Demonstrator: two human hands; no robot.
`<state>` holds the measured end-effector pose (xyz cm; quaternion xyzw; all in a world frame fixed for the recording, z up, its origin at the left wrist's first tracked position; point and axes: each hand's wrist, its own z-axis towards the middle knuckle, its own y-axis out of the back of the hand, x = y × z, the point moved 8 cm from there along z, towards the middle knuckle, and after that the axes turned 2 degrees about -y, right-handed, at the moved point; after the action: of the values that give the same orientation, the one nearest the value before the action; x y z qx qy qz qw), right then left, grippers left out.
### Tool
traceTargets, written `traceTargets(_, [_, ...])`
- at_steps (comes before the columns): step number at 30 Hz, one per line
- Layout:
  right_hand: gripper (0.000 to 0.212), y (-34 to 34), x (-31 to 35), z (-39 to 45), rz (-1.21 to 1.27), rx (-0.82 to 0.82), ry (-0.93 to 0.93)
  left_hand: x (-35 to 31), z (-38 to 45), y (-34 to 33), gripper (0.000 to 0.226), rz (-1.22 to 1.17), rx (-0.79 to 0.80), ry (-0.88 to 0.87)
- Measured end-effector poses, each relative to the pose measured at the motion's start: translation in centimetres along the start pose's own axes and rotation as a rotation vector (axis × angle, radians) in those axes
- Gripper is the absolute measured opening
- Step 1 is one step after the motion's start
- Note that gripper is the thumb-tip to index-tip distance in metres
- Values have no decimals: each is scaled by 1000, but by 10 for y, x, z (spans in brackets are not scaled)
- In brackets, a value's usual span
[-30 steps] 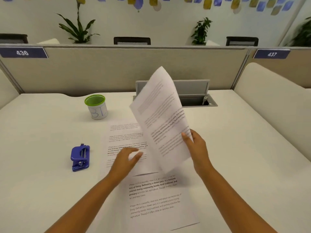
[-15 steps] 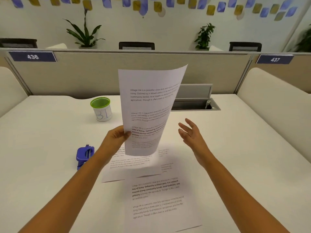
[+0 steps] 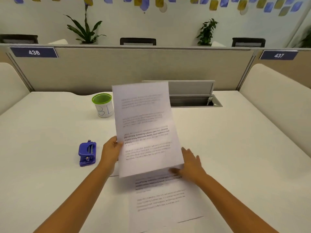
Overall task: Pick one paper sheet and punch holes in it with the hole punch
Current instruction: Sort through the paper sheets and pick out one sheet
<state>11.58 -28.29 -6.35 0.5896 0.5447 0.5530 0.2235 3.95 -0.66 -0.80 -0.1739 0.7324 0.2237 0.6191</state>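
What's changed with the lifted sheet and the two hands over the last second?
The lifted sheet passed from the right hand to the left hand, which now pinches its left edge and holds it upright. The right hand let go, then came back to the sheet's lower right corner. The hole punch, cup and sheets on the desk stayed put.

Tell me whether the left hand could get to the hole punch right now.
Probably not yet: the left hand is pinching the raised sheet. The hole punch lies just to its left on bare table, so once the right hand takes the sheet, yes.
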Motion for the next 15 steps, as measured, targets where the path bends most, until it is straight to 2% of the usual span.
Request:
traceTargets(3, [81, 15, -12, 2, -93, -102, -54, 40, -4, -3, 21, 27, 34, 195])
traceTargets(6, [83, 34, -25, 4, -115, -205, -153, 67, -8, 0, 19, 49, 48, 290])
traceTargets(10, [88, 46, -37, 1, -231, -281, -320, 78, -6, 6, 18, 25, 38, 311])
traceTargets(15, [79, 44, -37, 3, -164, -220, -411, 81, -4, 7, 15, 12, -5, 308])
